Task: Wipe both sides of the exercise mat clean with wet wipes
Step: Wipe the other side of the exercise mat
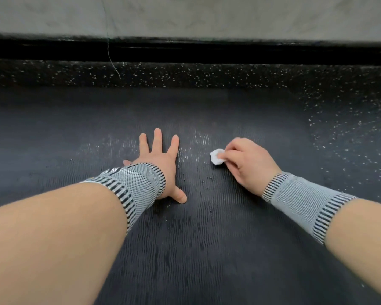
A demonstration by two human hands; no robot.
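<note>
Rubbery dark exercise mat [207, 249] fills most of the frame; its left and near edges are cut off, wavy ribbing blurs out toward the far side. Wet wipe [217, 156] is balled up white, partly hidden under the fingers. Right hand [249, 164] pinches it against the mat. Left hand [161, 164] lies flat, fingers spread, palm pressed on the mat, holding nothing. Grey knit wrist sleeves [136, 186] on both forearms. Beyond: speckled black floor [185, 73], black baseboard [207, 51], grey wall [229, 16].
</note>
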